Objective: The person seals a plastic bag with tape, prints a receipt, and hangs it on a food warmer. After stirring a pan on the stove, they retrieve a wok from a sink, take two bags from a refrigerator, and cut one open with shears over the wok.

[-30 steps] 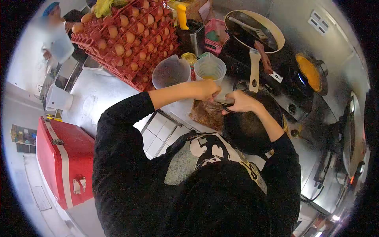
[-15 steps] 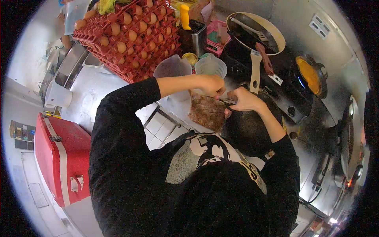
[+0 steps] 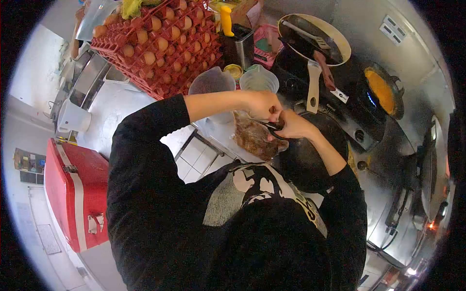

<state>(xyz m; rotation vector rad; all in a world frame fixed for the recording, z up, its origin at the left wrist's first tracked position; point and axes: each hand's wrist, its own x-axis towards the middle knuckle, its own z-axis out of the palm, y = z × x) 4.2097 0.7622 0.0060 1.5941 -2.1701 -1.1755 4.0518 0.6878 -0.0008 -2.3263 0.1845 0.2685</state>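
A clear plastic bag of brown food [image 3: 253,139] hangs in front of my chest, beside a large dark pan [image 3: 310,162]. My left hand [image 3: 264,105] is closed on the bag's upper edge. My right hand [image 3: 297,125] grips scissors [image 3: 273,126] with dark handles, their blades at the top of the bag next to my left fingers. The two hands nearly touch, and the blade tips are partly hidden behind my left hand. Behind my left hand stand a translucent measuring jug [image 3: 259,79] and a larger clear container [image 3: 212,83].
Red egg trays [image 3: 158,48] are stacked at the back left, near a yellow-handled tool [image 3: 226,20] in a metal holder. A cream-rimmed pan [image 3: 347,46] with a spatula rests at the back. To the right, an orange-yellow food pan [image 3: 381,92] sits over a lit flame. A red cooler [image 3: 77,194] stands left.
Both hands have drawn closer together at the bag's top, and the scissors have shifted slightly left. The bag shows more of its contents and its lower end has swung a little right.
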